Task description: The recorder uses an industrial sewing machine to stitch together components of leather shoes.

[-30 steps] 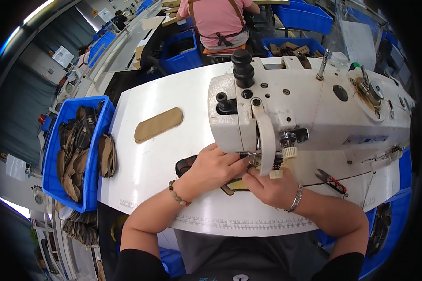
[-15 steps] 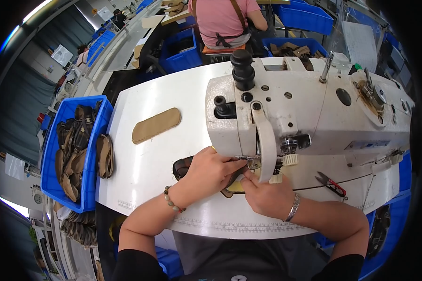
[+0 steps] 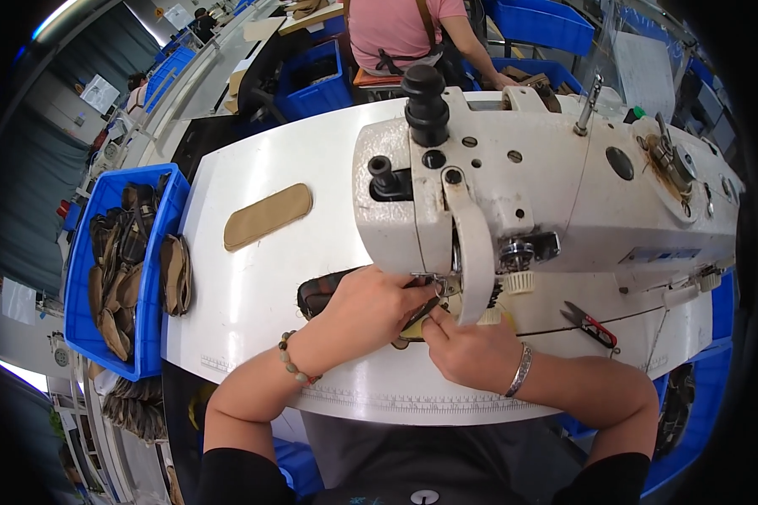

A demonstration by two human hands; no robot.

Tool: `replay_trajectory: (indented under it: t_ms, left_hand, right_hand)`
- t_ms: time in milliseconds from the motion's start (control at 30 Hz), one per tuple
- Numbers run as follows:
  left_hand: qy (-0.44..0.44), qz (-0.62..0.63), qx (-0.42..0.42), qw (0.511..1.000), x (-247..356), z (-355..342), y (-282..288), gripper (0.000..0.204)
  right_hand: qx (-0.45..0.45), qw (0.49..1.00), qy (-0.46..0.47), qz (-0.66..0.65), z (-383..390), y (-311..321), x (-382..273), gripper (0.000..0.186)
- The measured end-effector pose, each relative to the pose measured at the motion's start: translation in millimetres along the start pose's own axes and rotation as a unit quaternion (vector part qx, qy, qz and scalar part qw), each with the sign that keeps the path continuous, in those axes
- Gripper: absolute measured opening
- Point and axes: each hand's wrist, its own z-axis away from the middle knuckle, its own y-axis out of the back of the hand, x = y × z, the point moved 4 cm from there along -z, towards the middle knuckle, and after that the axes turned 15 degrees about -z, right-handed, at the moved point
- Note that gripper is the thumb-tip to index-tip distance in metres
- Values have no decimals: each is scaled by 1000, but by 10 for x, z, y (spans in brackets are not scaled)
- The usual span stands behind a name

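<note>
A dark fabric piece (image 3: 313,295) with a faint reddish check lies under the head of a white sewing machine (image 3: 493,198). My left hand (image 3: 366,305) presses over its middle, with fingertips beside the presser foot. On the near side of the needle, my right hand (image 3: 470,347) pinches the edge of the same piece between thumb and fingers. A tan lining shows below the dark cloth between the hands. The stitching point itself is mostly hidden by my fingers and the machine's white lever.
A tan oval pad (image 3: 268,217) lies on the white table (image 3: 227,324). Red-handled thread snips (image 3: 591,325) rest at the right. A blue bin (image 3: 152,311) of sewn pieces stands left, with stacked tan pieces (image 3: 175,273) beside it. A co-worker in pink (image 3: 392,29) sits beyond the machine.
My view has shifted slightly, so the table and machine sit a little further left and up. Both hands stay on the fabric. The co-worker's right arm now reaches down toward a blue bin.
</note>
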Motion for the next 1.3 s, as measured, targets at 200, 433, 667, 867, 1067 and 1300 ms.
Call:
replay_trajectory:
  t_ms: [200, 433, 667, 867, 1067, 1300]
  left_hand:
    - [-1, -14, 41, 999, -23, -26, -26, 28]
    - [-16, -12, 42, 999, -66, -12, 60, 21]
    - [12, -24, 51, 998, -63, -52, 72, 16]
    - [29, 0, 38, 999, -56, -67, 43, 13]
    - [14, 18, 87, 996, -88, -59, 21, 13]
    - [6, 36, 60, 998, -94, -71, 44, 19]
  right_hand:
    - [37, 997, 13, 74, -12, -26, 70, 21]
    - [1, 995, -11, 99, 1, -16, 81, 19]
    - [13, 996, 3, 91, -20, -23, 79, 20]
    - [16, 993, -4, 119, -18, -1, 86, 24]
    - [-28, 991, -27, 128, -15, -21, 106, 27]
    - [17, 993, 2, 118, -13, -50, 160, 26]
